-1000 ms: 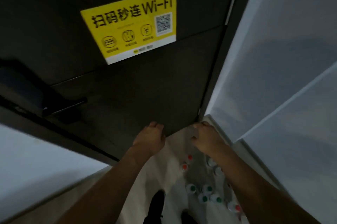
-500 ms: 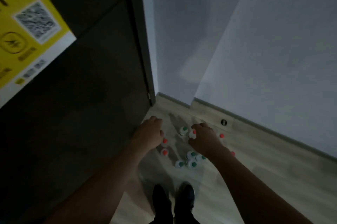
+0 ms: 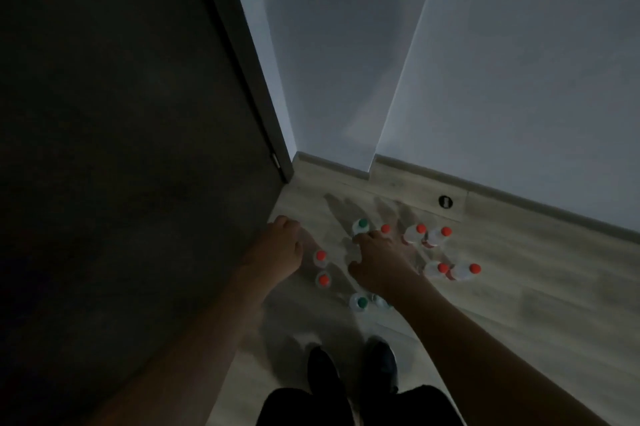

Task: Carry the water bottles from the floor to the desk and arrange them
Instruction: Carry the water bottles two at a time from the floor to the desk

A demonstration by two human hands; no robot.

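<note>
Hands lower and further out over the floor than half a second back; yellow Wi-Fi sign gone from view, dark door (image 3: 121, 148) filling the left side. More bottles uncovered on the right than before.

Left hand (image 3: 277, 249) hanging above the pale wood floor (image 3: 519, 304) beside the door's foot, fingers loosely curled, holding nothing. Two red-capped bottles (image 3: 321, 256) (image 3: 323, 279) standing just to its right, near the knuckles, not touched as far as can be seen.

Right hand (image 3: 377, 263) spread palm down over the middle of the cluster, fingers relaxed and apart, gripping nothing visible. Green-capped bottle (image 3: 362, 224) just beyond the fingertips, close enough that contact cannot be told. Lone red cap (image 3: 385, 228) beside it, also at the fingertips. Another green-capped bottle (image 3: 362, 302) below the wrist, with one more partly hidden under the forearm.

Further right, well clear of both hands: one pair of red-capped bottles (image 3: 420, 229) (image 3: 446, 231) nearer the skirting board (image 3: 415, 176), a second pair (image 3: 442, 268) (image 3: 475, 269) nearer the viewer, all upright on the floor. Small dark round fitting (image 3: 445, 201) set in the skirting behind them.

Dark shoes (image 3: 325, 373) planted at the bottom of the view, just short of the bottles. Grey-white walls (image 3: 519, 62) meeting in a corner above. Dim light, bottle bodies faint, caps the clearest part.
</note>
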